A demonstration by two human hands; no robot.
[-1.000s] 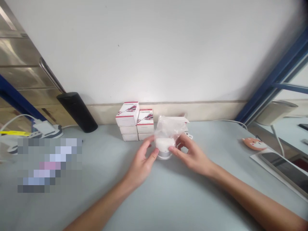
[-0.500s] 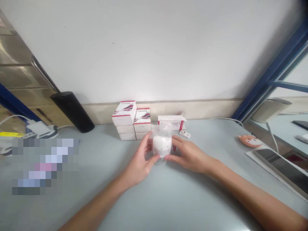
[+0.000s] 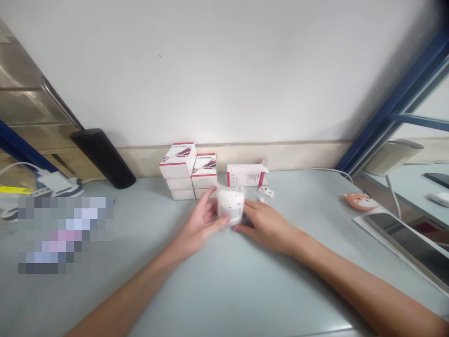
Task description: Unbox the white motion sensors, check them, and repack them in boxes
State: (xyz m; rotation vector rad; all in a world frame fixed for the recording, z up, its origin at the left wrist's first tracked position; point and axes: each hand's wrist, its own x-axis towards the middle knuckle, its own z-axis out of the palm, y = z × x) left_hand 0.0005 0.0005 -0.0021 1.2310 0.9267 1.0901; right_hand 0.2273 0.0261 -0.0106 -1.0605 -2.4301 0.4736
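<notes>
A white round item in a clear plastic bag (image 3: 230, 205) stands just above the table's middle, a little blurred. My left hand (image 3: 202, 220) holds its left side, with the thumb running under the front. My right hand (image 3: 263, 225) presses its fingers against the right side of the bag. Both hands hold it between them, and the fingers hide parts of the bag's lower edge. The item's exact shape and markings cannot be made out through the plastic.
Behind the hands stand two stacks of white red-trimmed boxes (image 3: 177, 161) and an open box (image 3: 247, 175), with a small white piece (image 3: 265, 191) beside it. A black cylinder (image 3: 103, 158) lies left; a fox-shaped orange item (image 3: 360, 201) and a tablet (image 3: 400, 238) lie right.
The bagged item has shifted left, and its loose plastic top has sunk lower, uncovering the open box behind it. My hands have closed in around it.
</notes>
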